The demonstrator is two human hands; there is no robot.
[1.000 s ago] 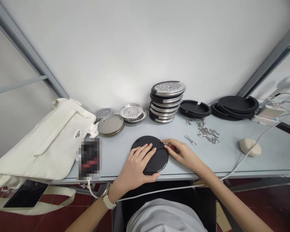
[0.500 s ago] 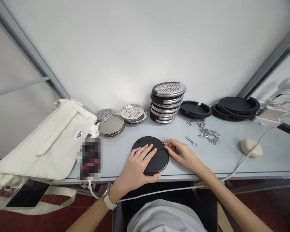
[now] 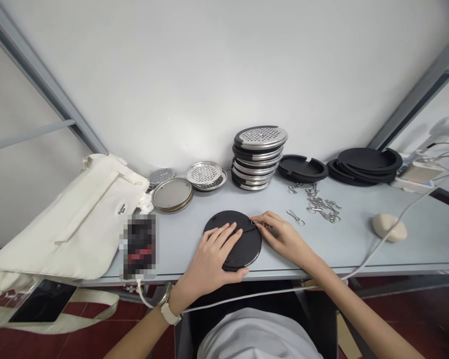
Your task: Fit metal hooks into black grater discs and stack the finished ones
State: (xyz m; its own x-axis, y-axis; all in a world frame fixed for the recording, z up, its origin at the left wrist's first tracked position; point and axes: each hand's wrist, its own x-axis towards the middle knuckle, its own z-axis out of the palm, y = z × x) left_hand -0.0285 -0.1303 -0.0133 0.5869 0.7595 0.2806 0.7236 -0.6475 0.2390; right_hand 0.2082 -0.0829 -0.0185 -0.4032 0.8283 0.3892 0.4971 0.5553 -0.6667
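The left hand (image 3: 211, 257) is lying spread on the stiff-looking disc (image 3: 246, 249); the right hand (image 3: 282, 237) is pinching a slippery-looking clip (image 3: 253, 223) at the disc's edge.

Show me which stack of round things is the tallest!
The black-and-silver stack in the middle. It rises above all the others.

Cream bag (image 3: 86, 219) at left, pixelated device (image 3: 139, 247) just beside; white cable (image 3: 243, 299) across lower centre, beige rounded object (image 3: 388, 228) at right.
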